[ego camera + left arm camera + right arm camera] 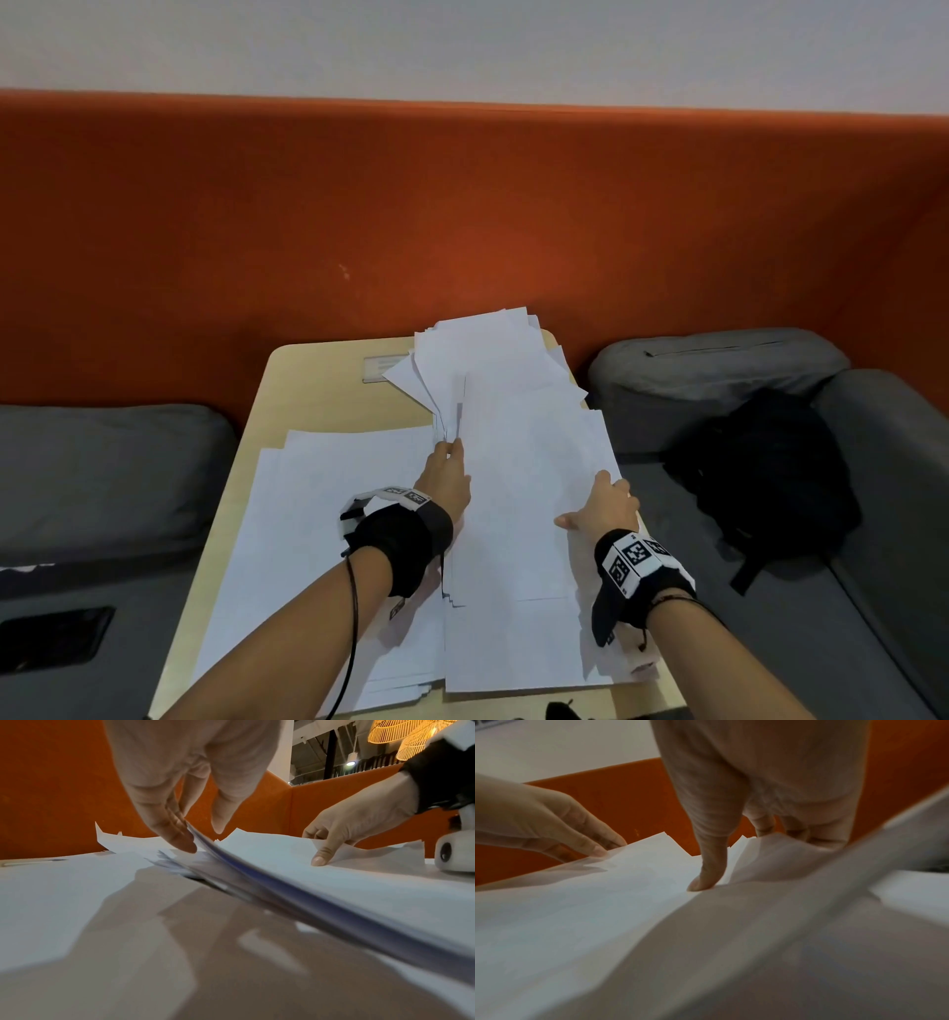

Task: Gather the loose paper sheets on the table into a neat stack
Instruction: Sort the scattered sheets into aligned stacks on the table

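Note:
A thick, uneven pile of white paper sheets (518,539) lies on the right half of the small beige table (318,380). My left hand (451,449) is at the pile's left edge. In the left wrist view that edge (231,874) lifts up between the fingers (180,839) and the thumb of my left hand. My right hand (595,506) grips the pile's right edge, with the thumb (700,882) pressed on top and the fingers (795,835) curled round the edge. More sheets (318,514) lie flat on the left, and others fan out at the far end (477,349).
An orange partition (462,216) rises right behind the table. Grey seat cushions flank it. A black backpack (770,488) sits on the right seat and a dark phone (51,640) on the left seat. A small label plate (380,367) lies near the table's far edge.

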Motion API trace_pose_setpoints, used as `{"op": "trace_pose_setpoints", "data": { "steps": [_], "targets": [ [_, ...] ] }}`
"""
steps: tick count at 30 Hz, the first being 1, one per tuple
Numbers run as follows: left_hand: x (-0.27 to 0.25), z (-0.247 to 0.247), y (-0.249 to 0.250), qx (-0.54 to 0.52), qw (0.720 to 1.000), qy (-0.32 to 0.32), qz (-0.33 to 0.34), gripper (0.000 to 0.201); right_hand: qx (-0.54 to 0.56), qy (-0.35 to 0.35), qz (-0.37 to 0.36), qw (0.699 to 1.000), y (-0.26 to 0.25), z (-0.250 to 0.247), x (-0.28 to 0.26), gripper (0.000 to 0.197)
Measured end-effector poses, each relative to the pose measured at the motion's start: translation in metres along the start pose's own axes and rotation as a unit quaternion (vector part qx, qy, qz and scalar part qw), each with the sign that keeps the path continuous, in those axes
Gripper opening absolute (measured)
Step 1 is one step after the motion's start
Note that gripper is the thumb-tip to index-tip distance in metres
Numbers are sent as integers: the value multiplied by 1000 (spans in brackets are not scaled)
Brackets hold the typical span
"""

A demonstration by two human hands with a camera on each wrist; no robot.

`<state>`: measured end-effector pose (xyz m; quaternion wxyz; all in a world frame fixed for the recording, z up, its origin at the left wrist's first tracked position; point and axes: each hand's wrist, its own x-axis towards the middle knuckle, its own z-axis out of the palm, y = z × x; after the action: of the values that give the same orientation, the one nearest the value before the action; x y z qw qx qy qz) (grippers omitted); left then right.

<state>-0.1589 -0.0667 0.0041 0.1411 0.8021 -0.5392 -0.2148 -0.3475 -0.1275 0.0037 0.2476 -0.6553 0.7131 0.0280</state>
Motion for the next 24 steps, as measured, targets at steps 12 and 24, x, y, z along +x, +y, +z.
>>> {"op": "trace_pose_setpoints", "data": {
  "steps": [12,24],
  "targets": [
    [1,3,-13,-70,995,-51,-51,54,159,-25,-42,986,-1,-2,-2,78],
    [7,-31,-19,-502,865,-4,1,61,501,-60,-226,833,18,-55,-6,32]
  ]
}}
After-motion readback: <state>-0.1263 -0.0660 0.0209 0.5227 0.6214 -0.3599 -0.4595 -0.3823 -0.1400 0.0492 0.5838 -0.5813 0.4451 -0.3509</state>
